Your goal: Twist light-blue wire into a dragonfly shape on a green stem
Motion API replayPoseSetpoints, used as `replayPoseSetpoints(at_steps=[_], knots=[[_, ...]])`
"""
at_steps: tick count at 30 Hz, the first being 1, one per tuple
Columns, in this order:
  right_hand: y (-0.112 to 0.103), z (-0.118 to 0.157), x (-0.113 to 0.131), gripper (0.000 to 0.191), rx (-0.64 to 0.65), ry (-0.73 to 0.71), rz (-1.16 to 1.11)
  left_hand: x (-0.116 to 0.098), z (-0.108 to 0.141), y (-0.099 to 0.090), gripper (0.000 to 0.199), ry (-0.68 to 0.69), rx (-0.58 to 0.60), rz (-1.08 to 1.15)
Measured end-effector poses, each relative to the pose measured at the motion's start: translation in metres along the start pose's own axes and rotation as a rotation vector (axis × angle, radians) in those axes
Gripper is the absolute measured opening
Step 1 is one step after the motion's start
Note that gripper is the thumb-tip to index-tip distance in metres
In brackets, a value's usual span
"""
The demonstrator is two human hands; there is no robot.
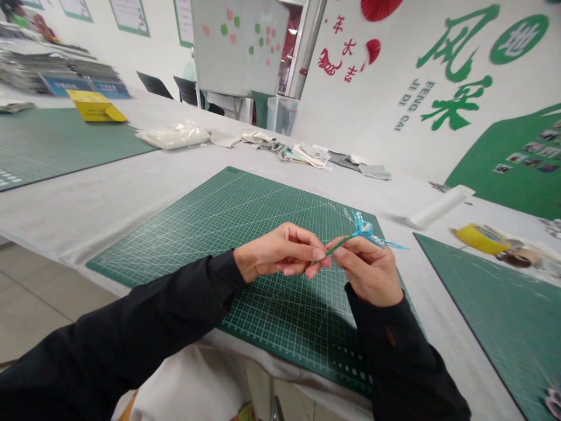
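A blue artificial flower (363,227) with thin petals and pearly beads is held above the green cutting mat (210,222). Its green stem (338,246) slants down to the left between my two hands. My left hand (291,250) pinches the lower end of the stem between thumb and fingers. Closer to the bloom, my right hand (368,263) grips the stem, its thumb in front and its fingers behind the petals. Part of the stem is covered by my fingers.
A second cutting mat (495,310) lies at right, with scissors (553,402) at its edge. Behind it are a yellow packet (482,238) and a white roll (440,206). Fabric pieces (309,155) and a plastic-wrapped pack (175,135) line the back. Another yellow packet (95,106) sits at left.
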State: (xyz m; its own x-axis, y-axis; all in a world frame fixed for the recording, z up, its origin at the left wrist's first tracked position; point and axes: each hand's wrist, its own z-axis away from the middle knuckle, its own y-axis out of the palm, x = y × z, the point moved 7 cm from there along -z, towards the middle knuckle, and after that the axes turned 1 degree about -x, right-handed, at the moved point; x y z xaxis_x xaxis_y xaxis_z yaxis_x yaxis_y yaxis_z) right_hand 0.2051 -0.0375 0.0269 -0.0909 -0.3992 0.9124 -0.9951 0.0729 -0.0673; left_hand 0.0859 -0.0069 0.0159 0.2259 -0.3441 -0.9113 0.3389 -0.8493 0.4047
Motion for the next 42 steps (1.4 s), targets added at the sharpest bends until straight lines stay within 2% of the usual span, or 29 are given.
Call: replayPoseSetpoints(at_steps=[14, 30, 42], knots=[[-0.0028, 0.0000, 0.0029, 0.004, -0.099, -0.006, 0.032, -0.0040, -0.0022, -0.0030, 0.019, 0.059, -0.080, 0.035], [-0.0046, 0.0017, 0.0038, 0.006, -0.163, -0.026, 0.038, -0.0031, -0.0030, -0.0046, 0.017, 0.071, -0.084, 0.053], [-0.0056, 0.0022, 0.0035, 0.003, -0.162, -0.035, 0.046, -0.0058, -0.0032, -0.0070, 0.015, 0.101, -0.154, -0.062]])
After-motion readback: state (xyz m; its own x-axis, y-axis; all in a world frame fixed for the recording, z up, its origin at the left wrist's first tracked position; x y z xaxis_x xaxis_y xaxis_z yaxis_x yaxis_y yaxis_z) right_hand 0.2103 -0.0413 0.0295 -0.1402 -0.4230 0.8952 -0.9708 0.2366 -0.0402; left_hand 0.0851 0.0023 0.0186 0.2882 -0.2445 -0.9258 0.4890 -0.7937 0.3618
